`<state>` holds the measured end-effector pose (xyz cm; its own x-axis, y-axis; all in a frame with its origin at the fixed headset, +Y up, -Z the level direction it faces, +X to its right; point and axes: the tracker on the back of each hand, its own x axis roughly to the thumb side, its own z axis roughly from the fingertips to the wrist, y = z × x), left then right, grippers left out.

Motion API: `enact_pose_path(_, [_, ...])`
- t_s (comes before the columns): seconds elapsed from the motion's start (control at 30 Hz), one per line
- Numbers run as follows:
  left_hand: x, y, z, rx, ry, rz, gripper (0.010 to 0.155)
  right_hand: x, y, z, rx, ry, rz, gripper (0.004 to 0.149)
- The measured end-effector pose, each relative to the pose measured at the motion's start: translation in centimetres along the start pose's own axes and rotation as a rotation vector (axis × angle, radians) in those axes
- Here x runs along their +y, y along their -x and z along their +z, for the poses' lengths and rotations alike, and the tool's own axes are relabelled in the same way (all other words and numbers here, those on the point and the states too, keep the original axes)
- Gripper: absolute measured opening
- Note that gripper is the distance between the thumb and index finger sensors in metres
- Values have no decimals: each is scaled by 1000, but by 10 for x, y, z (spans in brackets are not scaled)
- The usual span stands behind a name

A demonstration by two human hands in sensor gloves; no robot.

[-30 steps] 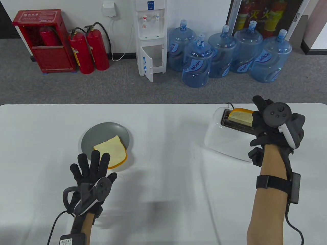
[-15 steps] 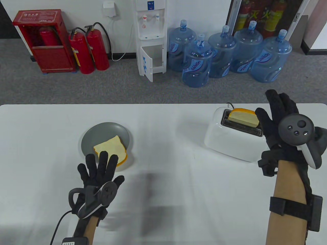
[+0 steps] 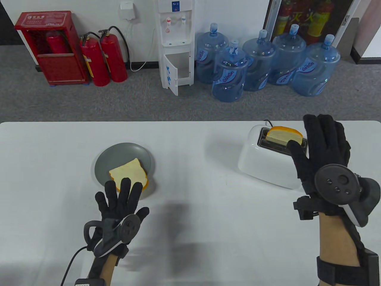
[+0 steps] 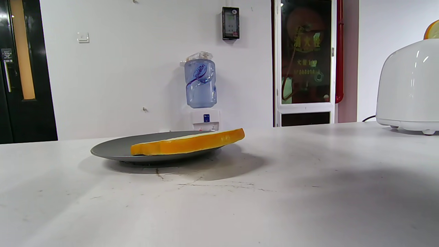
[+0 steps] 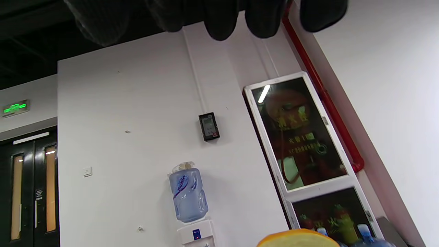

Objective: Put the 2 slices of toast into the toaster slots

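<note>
A white toaster (image 3: 268, 162) stands at the table's right, seen also in the left wrist view (image 4: 408, 91). One toast slice (image 3: 282, 135) stands upright in its far slot, sticking out; its top edge (image 5: 296, 239) shows low in the right wrist view. My right hand (image 3: 323, 146) is open, fingers straight, just right of the toaster and holding nothing. The second toast slice (image 3: 129, 174) lies flat on a grey plate (image 3: 119, 153), its crust (image 4: 188, 144) facing the left wrist camera. My left hand (image 3: 119, 198) is open with spread fingers, fingertips over the slice's near edge.
The toaster's black cord (image 3: 268, 122) runs off the table's far edge. Beyond the table stand a water dispenser (image 3: 175, 44), several blue water jugs (image 3: 262, 64) and red fire extinguishers (image 3: 104, 59).
My right hand let go of the slice in the toaster, opened and drew back towards me on the right. My left hand slid slightly right near the plate, still open.
</note>
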<state>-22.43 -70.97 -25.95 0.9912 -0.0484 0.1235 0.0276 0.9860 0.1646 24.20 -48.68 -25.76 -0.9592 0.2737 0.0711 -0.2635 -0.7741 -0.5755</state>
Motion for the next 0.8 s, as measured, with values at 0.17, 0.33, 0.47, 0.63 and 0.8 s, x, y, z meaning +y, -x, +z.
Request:
enact_pose_path(0.17, [0, -2, 1, -7, 3, -4, 74, 2, -21, 18, -87, 20, -5, 68])
enact_pose_path(0.33, [-1, -5, 1, -10, -2, -3, 74, 5, -36, 33, -133, 28, -31, 68])
enact_pose_path(0.47, [-3, -7, 1, -16, 5, -10, 74, 18, -47, 48, -151, 16, -57, 69])
enact_pose_path(0.63, [-5, -10, 1, -24, 15, -12, 74, 53, -58, 73, -179, -2, -74, 68])
enact_pose_path(0.8, [-5, -12, 0, -27, 17, -16, 74, 90, -68, 95, -199, -65, -39, 69])
